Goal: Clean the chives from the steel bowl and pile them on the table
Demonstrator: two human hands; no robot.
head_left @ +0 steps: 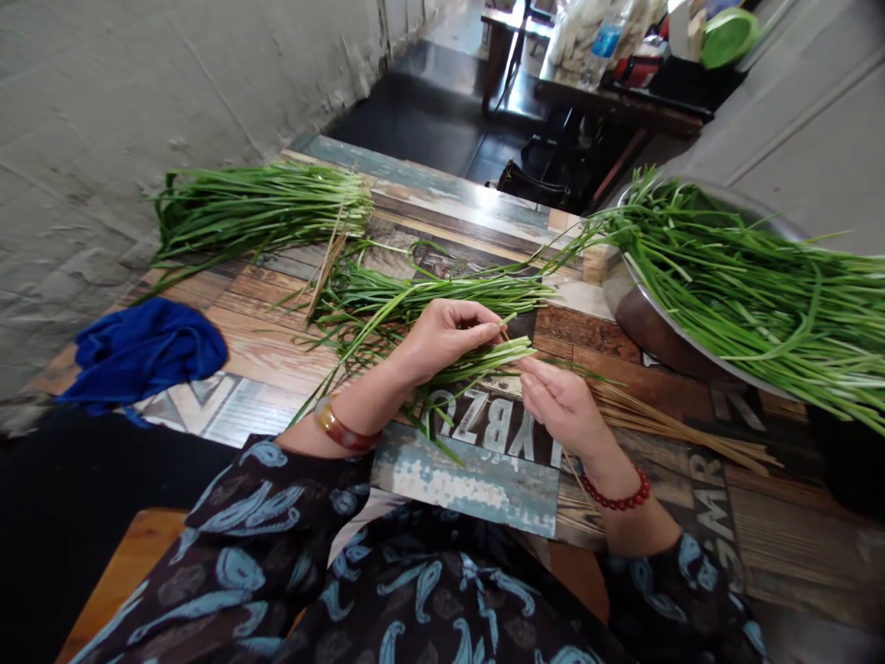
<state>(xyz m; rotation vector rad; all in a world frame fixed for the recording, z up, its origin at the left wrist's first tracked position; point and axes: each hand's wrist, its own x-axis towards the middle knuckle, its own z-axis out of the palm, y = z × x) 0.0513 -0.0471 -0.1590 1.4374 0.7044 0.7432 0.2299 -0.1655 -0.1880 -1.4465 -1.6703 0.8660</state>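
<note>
My left hand [448, 339] is closed on a few garlic chives, its thumb and forefinger pinching them near their pale cut ends. My right hand [561, 404] pinches a thin bamboo skewer [573, 468], whose rear part slants down past the wrist. The skewer's tip end is close to the left fingertips; whether it pierces the chives is too small to tell. Under and beside the left hand lie loose chives [513, 351], and just beyond is another pile of chives [442, 293]. A bundle of bare skewers [681, 426] lies right of my right hand.
A metal basin [640, 309] heaped with chives stands at the right. At the back left lies a large chive bundle [263, 207], with several skewers [326, 267] next to it. A blue cloth [148, 350] rests on the left of the patterned table [470, 470]. A wall borders the left.
</note>
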